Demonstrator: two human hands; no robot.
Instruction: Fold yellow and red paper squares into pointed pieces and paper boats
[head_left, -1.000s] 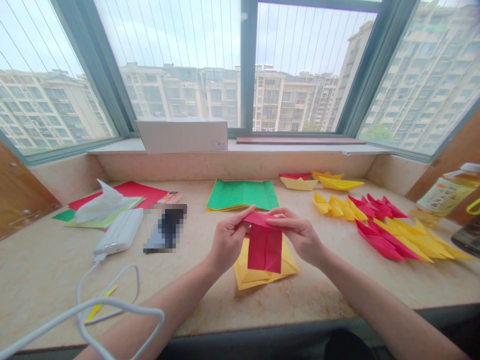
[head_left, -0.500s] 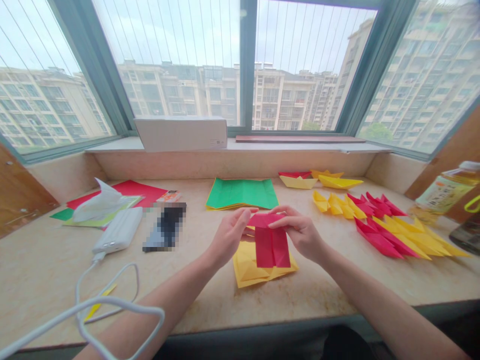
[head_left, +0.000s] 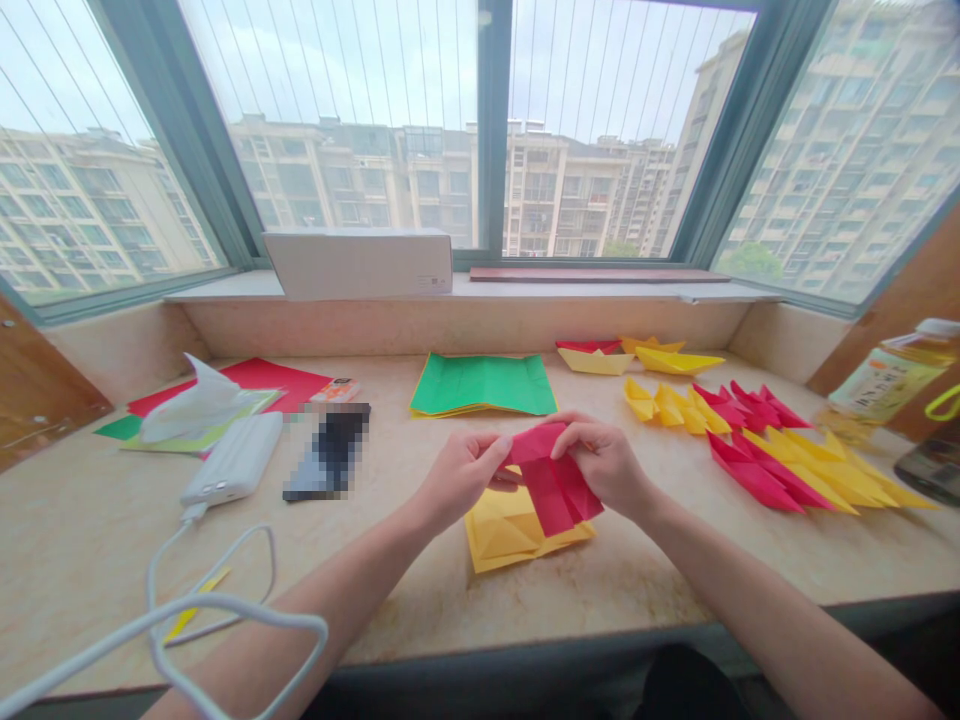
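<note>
Hands [head_left: 465, 470] [head_left: 604, 462] pinch folded red paper [head_left: 551, 480] above yellow sheets [head_left: 502, 525].

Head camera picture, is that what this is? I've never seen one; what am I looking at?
Yes. The camera sits on a person's head and looks down at their own bare arms, so no machine is here. The left hand and right hand together hold a folded red paper above a yellow paper lying on the stone counter by a window. Around it lie a green sheet, folded paper shapes in red and yellow, a white power bank with its cable, a tissue pack and a bottle.
</note>
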